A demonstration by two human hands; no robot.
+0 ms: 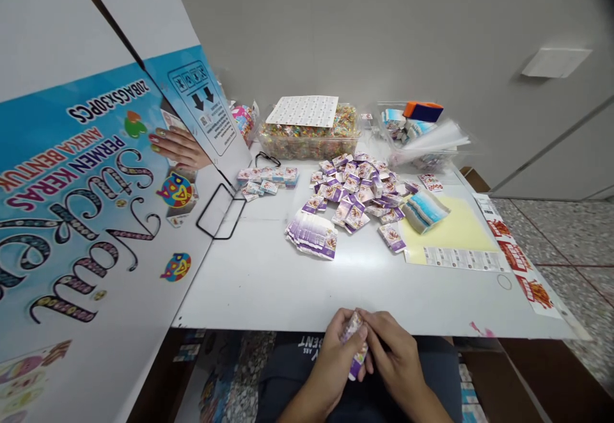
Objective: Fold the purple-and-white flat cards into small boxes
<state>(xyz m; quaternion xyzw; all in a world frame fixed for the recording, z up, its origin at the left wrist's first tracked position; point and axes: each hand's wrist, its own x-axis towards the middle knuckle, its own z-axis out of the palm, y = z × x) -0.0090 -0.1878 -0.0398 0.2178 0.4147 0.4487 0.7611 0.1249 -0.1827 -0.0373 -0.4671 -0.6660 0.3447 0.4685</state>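
Above my lap, at the table's near edge, I hold a small purple-and-white printed carton (356, 368). My left hand (330, 360) is closed round it, the thumb lying across its front. My right hand (391, 349) is closed too, its fingers pinching at the carton's upper end and right side. Whatever sits between those fingertips is partly hidden. Farther up the white table (254, 282) lies a fanned stack of flat purple-and-white cartons (311, 236). Just behind it is a loose pile of small purple-and-white boxes (352, 186).
A big printed cardboard box (158, 218) rises at the left beside a black wire frame (220, 212). Behind the pile stand a clear tub of colourful small packets (307, 138) and another clear bin (398, 154). A yellow sheet (460, 224) carries a blue-and-grey bundle (426, 210).
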